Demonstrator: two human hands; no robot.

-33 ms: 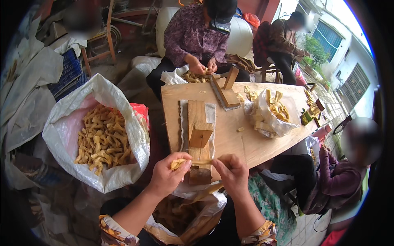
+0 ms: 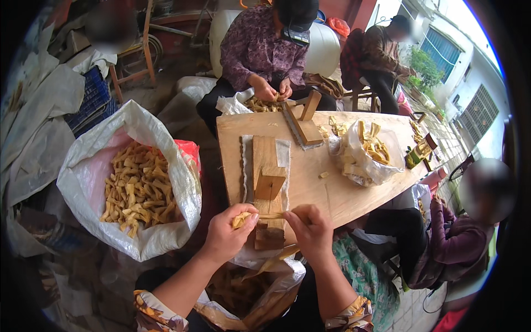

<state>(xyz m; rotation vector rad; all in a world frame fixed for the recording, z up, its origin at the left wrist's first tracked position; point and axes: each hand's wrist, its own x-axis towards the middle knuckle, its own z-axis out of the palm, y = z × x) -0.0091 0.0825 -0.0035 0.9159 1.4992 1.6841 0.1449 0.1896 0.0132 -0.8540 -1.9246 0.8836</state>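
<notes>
A yellow-brown fibrous strip is stretched between my two hands, just in front of the table's near edge. My left hand pinches its bunched, folded end. The thin other end is between the thumb and fingers of my right hand. Right beneath the strip lies a wooden stand with an upright block, resting on a cloth. A longer pale strip droops below my right hand over an open sack at my lap. Darker strips lie inside that sack.
To the left stands a large white woven sack full of short knotted brown pieces. The wooden table bears a second wooden stand and a clear plastic bag of yellow pieces. Co-workers sit across the table and at the right.
My right hand has shifted slightly up and to the left. My left hand, the sacks and the stands look unchanged.
</notes>
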